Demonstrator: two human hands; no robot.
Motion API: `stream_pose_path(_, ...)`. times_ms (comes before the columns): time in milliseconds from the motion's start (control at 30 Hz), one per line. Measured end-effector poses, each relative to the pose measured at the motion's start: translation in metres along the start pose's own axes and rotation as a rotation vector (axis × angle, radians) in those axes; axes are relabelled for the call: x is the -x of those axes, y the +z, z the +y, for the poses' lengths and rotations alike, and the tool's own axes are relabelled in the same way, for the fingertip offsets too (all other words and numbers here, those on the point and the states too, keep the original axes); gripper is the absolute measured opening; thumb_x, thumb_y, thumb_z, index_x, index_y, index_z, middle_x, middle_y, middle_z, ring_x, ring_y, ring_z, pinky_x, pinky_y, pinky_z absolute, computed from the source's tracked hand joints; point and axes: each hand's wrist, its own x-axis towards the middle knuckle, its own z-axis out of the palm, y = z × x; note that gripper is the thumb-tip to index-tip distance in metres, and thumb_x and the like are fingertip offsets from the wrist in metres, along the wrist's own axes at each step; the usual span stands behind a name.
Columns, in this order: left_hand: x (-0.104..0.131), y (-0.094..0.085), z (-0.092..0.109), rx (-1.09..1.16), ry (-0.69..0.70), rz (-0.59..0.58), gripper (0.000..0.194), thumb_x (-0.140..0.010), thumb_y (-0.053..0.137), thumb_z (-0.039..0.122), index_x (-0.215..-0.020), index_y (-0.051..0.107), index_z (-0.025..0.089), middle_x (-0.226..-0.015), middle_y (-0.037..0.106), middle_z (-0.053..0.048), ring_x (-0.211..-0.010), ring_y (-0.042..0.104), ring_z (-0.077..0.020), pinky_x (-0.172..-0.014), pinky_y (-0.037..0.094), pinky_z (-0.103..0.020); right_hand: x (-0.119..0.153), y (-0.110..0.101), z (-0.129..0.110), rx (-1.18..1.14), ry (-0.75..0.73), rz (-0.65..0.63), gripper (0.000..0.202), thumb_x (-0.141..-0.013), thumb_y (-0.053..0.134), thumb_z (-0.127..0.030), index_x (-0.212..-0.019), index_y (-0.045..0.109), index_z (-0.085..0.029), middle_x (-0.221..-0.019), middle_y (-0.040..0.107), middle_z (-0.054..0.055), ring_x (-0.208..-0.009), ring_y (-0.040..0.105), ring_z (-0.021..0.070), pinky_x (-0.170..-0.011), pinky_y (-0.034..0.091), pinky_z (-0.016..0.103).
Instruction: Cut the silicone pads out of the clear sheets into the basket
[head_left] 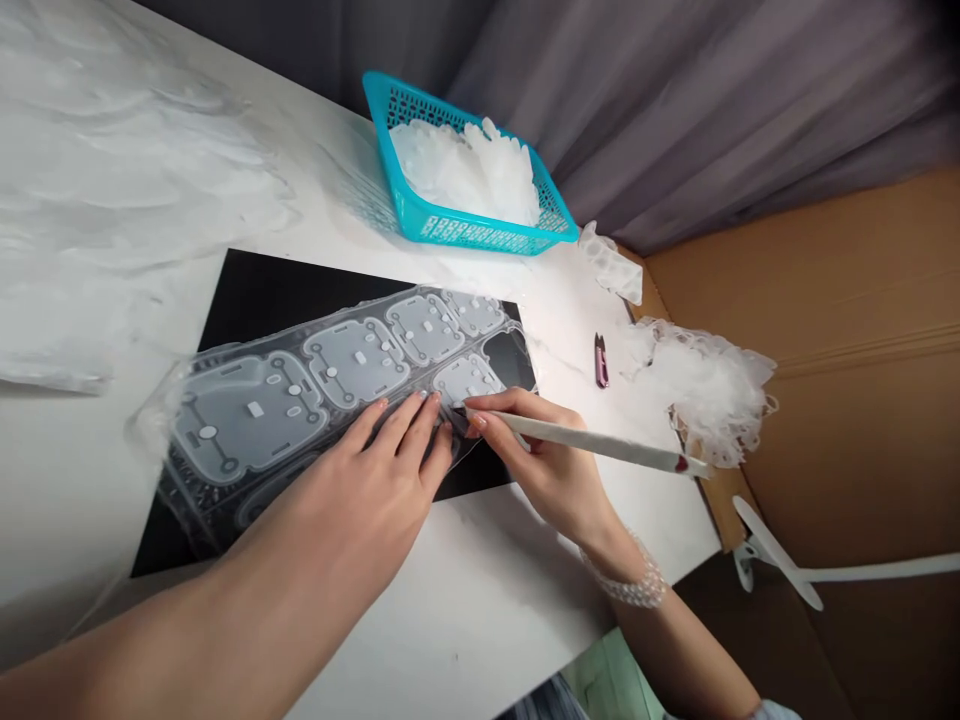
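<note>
The clear, bendy sheet (356,362) lies on a smooth black mat (262,290), which is flat on the white desk (480,610). The sheet is shiny and carries frosted panels with rounded corners, small slots, round marks and little raised blocks. The left hand (381,490) rests over the sheet, its fingers stretched and slightly apart; its forearm hides the near part of the sheet. The fingers of the right hand (551,460) are clamped on a slim tool (592,440) with a long whitish handle, its dark tip beside the left fingertips; I cannot tell if the tip touches the sheet. Behind the mat stands a turquoise basket (411,215) with perforated walls, holding soft whitish pieces (469,175). To the right are small purple snips (601,365) and a tangled heap of translucent scraps (716,390), near brown cardboard (847,290). At the left, a broad layer of whitish sheets (97,190) covers the desk. A grey curtain (697,110) hangs behind.
</note>
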Motion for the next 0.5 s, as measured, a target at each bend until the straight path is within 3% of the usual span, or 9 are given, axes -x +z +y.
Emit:
stream_pose_path(200,0.000,-0.005,-0.004,0.009,0.045,-0.034,0.052,-0.086,0.040,0.010,-0.133,0.062,0.005,-0.145,0.054,-0.026,-0.133,0.053,-0.0370,-0.107,0.040,-0.053,-0.004,0.003,-0.004,0.213,-0.090,-0.053,0.016,-0.099,0.057,-0.025,-0.098,0.072,-0.018,-0.088,0.074,0.004,-0.073,0.068,0.0155,-0.068,0.054,0.029)
stream_pose_path(500,-0.002,-0.012,-0.005,0.060,0.042,-0.024,0.053,-0.086,0.035,0.007,-0.131,0.063,0.001,-0.139,0.058,-0.028,-0.130,0.055,-0.0393,-0.104,0.041,-0.055,-0.010,0.008,-0.007,0.295,-0.144,-0.041,0.017,-0.100,0.055,-0.023,-0.095,0.070,-0.019,-0.082,0.071,0.002,-0.068,0.064,0.0130,-0.063,0.051,0.026)
